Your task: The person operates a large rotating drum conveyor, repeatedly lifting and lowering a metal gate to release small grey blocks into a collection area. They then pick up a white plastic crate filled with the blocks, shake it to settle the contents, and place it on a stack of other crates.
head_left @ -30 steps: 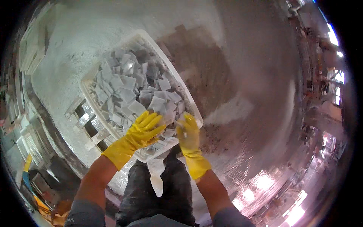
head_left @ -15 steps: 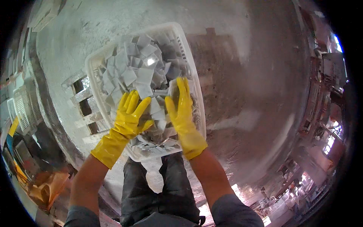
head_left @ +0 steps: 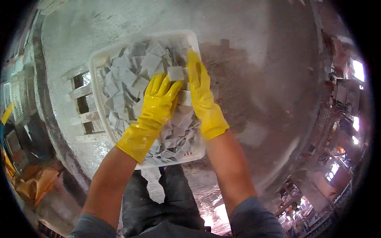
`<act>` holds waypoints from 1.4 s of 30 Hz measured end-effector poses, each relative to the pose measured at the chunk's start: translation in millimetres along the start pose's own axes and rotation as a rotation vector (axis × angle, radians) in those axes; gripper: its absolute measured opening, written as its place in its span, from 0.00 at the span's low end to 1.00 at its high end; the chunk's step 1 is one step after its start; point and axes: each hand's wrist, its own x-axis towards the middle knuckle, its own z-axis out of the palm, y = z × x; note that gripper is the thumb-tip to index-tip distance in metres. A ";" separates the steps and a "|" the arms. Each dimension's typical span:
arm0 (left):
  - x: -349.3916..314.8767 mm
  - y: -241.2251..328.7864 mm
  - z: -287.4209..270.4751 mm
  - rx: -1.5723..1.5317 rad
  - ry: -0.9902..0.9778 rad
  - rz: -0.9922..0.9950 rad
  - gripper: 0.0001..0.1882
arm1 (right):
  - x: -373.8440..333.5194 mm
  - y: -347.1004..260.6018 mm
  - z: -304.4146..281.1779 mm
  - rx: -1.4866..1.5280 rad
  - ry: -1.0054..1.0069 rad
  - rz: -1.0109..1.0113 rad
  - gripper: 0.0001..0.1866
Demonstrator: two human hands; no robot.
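Note:
A white plastic basket (head_left: 97,85) in front of me is heaped with square pale grey tiles (head_left: 129,77). My left hand (head_left: 158,97), in a yellow rubber glove, lies over the middle of the heap with its fingers stretched out. A thick square tile (head_left: 176,73) sits right at its fingertips; whether the fingers grip it I cannot tell. My right hand (head_left: 199,85), gloved alike, reaches along the basket's right side with long, straight fingers, their tips blurred. Pale tiles show between the two hands. Both thumbs are mostly hidden.
Beneath the basket is a slatted pallet (head_left: 85,117), showing on the left. Wet grey concrete floor (head_left: 262,99) surrounds it. Another white crate (head_left: 22,93) stands at the far left, near a crumpled orange-brown sheet (head_left: 37,182). Clutter lines the right side.
Both hands have moved farther forward over the basket. The left has also shifted right, closer to the right hand, and a thick tile now shows at its fingertips. The view has shifted slightly.

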 end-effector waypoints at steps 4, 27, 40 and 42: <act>30.0 -3.8 15.1 -0.106 -0.022 -0.037 0.33 | -36.3 9.9 -18.3 -0.072 -0.010 0.006 0.34; -40.1 -74.8 -41.8 0.204 -0.100 0.053 0.43 | -31.8 13.6 62.0 -1.116 0.009 -0.457 0.38; -169.0 20.8 -33.9 0.035 -0.297 0.003 0.44 | -191.2 36.6 10.7 -1.154 -0.105 -0.334 0.30; -176.0 24.7 -35.7 0.022 -0.333 -0.019 0.44 | -211.6 35.6 1.3 -1.179 -0.099 -0.274 0.28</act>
